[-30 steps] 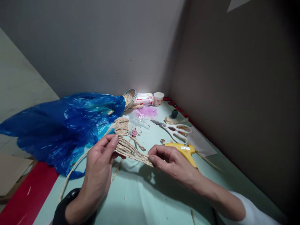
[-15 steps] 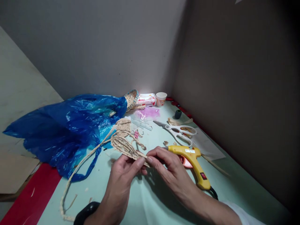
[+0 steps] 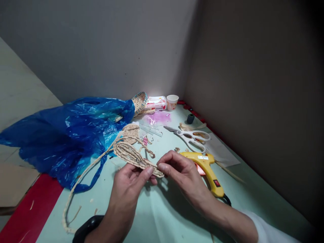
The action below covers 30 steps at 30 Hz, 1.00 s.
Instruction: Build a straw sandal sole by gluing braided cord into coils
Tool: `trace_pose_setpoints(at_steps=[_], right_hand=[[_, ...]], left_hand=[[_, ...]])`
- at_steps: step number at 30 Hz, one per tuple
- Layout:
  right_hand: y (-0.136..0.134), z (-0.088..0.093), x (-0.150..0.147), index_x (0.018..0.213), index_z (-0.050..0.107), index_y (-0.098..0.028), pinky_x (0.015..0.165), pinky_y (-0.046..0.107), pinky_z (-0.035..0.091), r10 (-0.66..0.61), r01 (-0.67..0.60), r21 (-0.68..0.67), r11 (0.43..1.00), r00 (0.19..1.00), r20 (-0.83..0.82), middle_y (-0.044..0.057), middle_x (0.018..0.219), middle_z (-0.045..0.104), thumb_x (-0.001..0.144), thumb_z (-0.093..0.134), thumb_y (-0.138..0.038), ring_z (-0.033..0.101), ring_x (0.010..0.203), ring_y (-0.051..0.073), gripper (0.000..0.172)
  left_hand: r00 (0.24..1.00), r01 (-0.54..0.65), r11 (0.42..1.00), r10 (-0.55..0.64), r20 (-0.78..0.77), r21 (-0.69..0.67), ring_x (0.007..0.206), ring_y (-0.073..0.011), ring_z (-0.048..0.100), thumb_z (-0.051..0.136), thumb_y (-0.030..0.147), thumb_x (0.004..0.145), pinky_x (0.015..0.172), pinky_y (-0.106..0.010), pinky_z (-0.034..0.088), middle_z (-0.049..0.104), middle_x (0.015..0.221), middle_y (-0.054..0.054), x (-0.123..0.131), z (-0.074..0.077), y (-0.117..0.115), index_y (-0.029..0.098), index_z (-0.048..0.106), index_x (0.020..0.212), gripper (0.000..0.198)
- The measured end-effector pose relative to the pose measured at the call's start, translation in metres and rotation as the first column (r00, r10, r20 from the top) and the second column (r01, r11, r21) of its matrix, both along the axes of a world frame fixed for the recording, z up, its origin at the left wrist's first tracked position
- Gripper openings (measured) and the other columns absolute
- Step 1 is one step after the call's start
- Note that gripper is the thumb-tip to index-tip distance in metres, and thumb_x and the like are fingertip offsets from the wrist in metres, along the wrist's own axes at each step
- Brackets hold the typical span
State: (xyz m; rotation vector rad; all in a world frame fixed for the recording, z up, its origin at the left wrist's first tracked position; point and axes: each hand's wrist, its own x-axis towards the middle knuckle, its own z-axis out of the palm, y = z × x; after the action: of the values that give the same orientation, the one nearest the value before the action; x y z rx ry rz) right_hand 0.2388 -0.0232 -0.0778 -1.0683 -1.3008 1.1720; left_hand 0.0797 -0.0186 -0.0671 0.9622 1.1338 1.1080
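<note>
Left hand (image 3: 128, 189) had moved beside the right hand (image 3: 184, 176), both pinching the looped braided cord (image 3: 129, 153), whose long axis ran away leftward

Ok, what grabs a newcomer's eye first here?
The crumpled blue plastic bag sprawled across the left. Then the yellow glue gun, just right of the right hand. Front and centre, that hand and the left hand pinch a looped braided cord.

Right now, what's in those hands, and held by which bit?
A looped braided cord; left hand and right hand both pinch it near its narrow end.
</note>
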Motion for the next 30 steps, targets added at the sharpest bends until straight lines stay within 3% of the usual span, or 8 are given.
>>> trace_pose_setpoints(at_steps=[6, 13, 18, 24, 30], right_hand=[[-0.008, -0.002, -0.002, 0.093, 0.067, -0.020, 0.076, 0.027, 0.050, 0.022, -0.025, 0.053, 0.998, 0.998, 0.060, 0.001, 0.085, 0.071, 0.093, 0.065, -0.029, 0.065, 0.081, 0.015, 0.010], [-0.010, -0.006, -0.006, 0.092, 0.067, -0.019, 0.068, 0.027, 0.052, -0.003, 0.001, 0.032, 0.999, 0.999, 0.054, 0.001, 0.079, 0.072, 0.091, 0.067, -0.029, 0.066, 0.070, 0.014, 0.010], [-0.009, -0.004, -0.006, 0.087, 0.067, -0.019, 0.065, 0.025, 0.052, -0.003, 0.002, -0.029, 1.000, 0.999, -0.052, 0.001, 0.077, 0.071, 0.087, 0.070, -0.028, 0.064, 0.068, 0.014, 0.010], [-0.003, 0.001, -0.007, 0.083, 0.066, -0.018, 0.065, 0.026, 0.053, -0.086, 0.070, -0.140, 0.988, 0.990, -0.115, 0.000, 0.073, 0.069, 0.081, 0.074, -0.033, 0.065, 0.065, 0.014, 0.017], [-0.001, -0.006, -0.009, 0.083, 0.065, -0.018, 0.067, 0.029, 0.051, -0.120, 0.109, -0.145, 0.983, 0.990, -0.069, 0.002, 0.072, 0.072, 0.077, 0.077, -0.041, 0.067, 0.068, 0.018, 0.026]], left_hand=[[0.996, -0.034, 0.999, 0.037, 0.081, -0.036, 0.070, -0.0163, 0.066, 0.085, 0.032, 0.071, 0.075, -0.029, 0.054, 0.074, 0.071, -0.003, 0.000, 0.000, 0.000, 0.015, 0.071, 0.076, 0.022], [0.967, -0.092, 0.988, 0.118, 0.227, -0.121, 0.063, -0.0140, 0.063, 0.086, 0.031, 0.068, 0.057, -0.022, 0.053, 0.071, 0.070, -0.002, 0.003, 0.009, 0.006, 0.014, 0.075, 0.078, 0.023], [0.946, -0.104, 0.981, 0.149, 0.288, -0.163, 0.070, -0.0135, 0.063, 0.086, 0.028, 0.067, 0.067, -0.021, 0.054, 0.071, 0.072, -0.004, 0.002, 0.003, 0.007, 0.012, 0.074, 0.068, 0.020], [0.974, 0.027, 0.997, -0.009, 0.225, -0.076, 0.079, -0.0151, 0.062, 0.078, 0.031, 0.080, 0.075, -0.026, 0.052, 0.072, 0.088, -0.004, 0.006, -0.005, 0.004, 0.016, 0.074, 0.092, 0.020], [0.995, 0.045, 0.999, -0.044, 0.092, -0.005, 0.071, -0.0129, 0.057, 0.078, 0.028, 0.078, 0.068, -0.024, 0.048, 0.070, 0.082, -0.002, 0.008, -0.009, 0.003, 0.017, 0.073, 0.092, 0.019]])
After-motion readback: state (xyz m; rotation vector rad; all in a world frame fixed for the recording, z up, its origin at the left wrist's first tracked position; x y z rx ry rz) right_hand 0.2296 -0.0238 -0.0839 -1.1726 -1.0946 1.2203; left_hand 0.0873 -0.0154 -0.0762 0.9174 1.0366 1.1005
